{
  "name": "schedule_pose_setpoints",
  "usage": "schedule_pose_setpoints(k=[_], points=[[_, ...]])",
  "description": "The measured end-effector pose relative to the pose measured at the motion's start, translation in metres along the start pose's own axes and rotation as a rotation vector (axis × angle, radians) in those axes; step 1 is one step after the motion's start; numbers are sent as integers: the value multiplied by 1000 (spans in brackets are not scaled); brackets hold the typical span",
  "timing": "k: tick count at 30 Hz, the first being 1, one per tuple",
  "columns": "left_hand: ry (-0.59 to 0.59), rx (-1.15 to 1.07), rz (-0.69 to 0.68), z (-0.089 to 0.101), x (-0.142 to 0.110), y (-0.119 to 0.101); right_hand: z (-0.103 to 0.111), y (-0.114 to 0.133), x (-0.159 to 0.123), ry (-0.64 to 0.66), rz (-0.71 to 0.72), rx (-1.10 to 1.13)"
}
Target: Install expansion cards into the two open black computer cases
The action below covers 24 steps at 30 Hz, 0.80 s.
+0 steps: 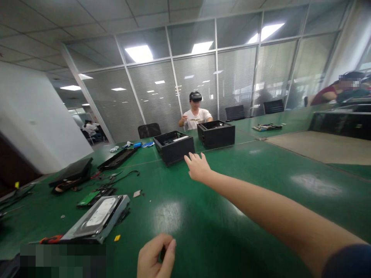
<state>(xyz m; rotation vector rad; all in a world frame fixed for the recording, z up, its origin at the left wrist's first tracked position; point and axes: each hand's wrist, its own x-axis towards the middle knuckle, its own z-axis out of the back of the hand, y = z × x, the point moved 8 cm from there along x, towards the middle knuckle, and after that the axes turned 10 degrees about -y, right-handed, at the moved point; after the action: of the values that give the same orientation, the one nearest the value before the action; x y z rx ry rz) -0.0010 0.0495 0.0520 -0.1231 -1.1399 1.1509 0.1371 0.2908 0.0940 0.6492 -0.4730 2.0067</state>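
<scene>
My right hand [198, 166] stretches out over the green table, its fingers spread and nothing in them. Just beyond its fingertips stands a black computer case [176, 148], open at the top with parts showing inside; I cannot tell whether the fingers touch it. Close to me, at the bottom of the view, my left hand [156, 255] is closed, thumb and fingers curled together. Something dark shows in the gap, too small to name. To the left of that hand lie a hard drive [101, 212] in a metal bracket and a small yellow piece [117, 238].
Another black case [216, 134] stands before a seated person [197, 114] across the table. A green circuit board [91, 197], cables [127, 173] and a long black panel [118, 158] lie left. A circuit board [266, 127] lies far right, near a large dark case [342, 121].
</scene>
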Motion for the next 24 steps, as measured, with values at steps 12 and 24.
schedule_pose_setpoints(k=[12,24], points=[[108,117,-178,-12,1,-13,86,-205,-92,355,-514,-275],[263,43,-21,-30,5,-4,161,-89,-132,527,-198,-149]])
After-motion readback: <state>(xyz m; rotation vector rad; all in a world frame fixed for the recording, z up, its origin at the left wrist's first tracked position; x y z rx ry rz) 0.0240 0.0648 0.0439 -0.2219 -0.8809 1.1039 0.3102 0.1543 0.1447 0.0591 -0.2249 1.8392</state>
